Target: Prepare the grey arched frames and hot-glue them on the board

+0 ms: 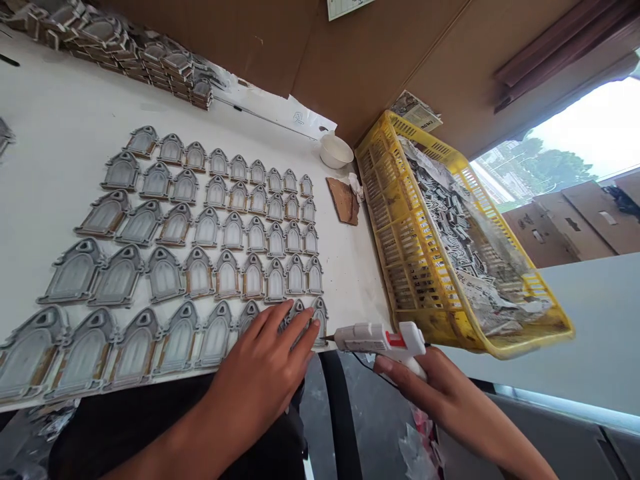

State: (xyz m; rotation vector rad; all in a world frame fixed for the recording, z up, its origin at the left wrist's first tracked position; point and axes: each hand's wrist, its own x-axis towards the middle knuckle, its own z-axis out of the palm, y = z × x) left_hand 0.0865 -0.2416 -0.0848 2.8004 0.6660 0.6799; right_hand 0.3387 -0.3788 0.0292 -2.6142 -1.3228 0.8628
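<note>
My right hand [425, 383] is wrapped around the handle of a white glue gun [365, 337] with a red part near its back. Its nozzle points left, at the lower edge of the rightmost arch-shaped grey piece [320, 317] in the front row. My left hand [273, 357] lies over the right end of that row, fingers apart, its fingertips at the last pieces and partly hiding them. Several rows of similar window-like arch pieces [231, 270], some with brown edges, cover the white table [350, 280].
A yellow plastic crate [405, 247] with newspaper and many small grey parts [447, 217] stands at the right. Near it are a white bowl [336, 152] and a brown cardboard scrap [343, 201]. Stacked arch pieces [165, 63] line the back left, before a cardboard wall [310, 60].
</note>
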